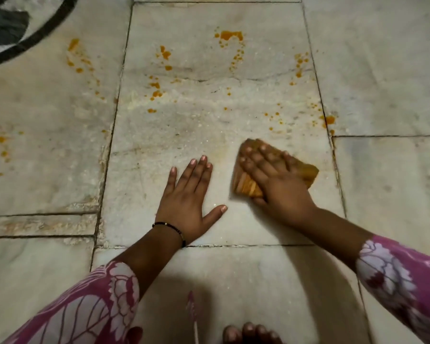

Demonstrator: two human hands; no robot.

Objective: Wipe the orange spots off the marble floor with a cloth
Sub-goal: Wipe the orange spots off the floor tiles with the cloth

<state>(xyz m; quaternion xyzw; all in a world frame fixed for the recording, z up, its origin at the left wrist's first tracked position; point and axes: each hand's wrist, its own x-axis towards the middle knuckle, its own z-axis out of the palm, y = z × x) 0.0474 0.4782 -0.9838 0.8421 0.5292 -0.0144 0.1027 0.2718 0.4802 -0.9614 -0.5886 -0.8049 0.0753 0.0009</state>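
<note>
- The right hand (pixel 273 180) lies flat on the cloth (pixel 308 173), fingers straight and close together, pressing it to the floor (pixel 382 70); the flat palm probably spreads pressure over the whole fold instead of one fingertip.
- The cloth is folded into a small pad (already stained orange), which likely gives a firmer wiping face. It sits on the near right part of the middle slab, just beside the left hand (pixel 191 197) but apart from it.
- The left hand rests palm down on bare marble, fingers straight and slightly spread with the thumb out to the side, holding nothing; it looks like a prop to carry the person's weight while leaning forward.
- The spots (pixel 230 36) lie mostly beyond both hands: clusters across the far half of the middle slab, more on the left slab, a few at the right seam.
- The marble around the hands looks pale and free of orange, so I judge the wiping to be working outward from the body, with most of the job left.
- A reach forward will be needed for the far clusters.
</note>
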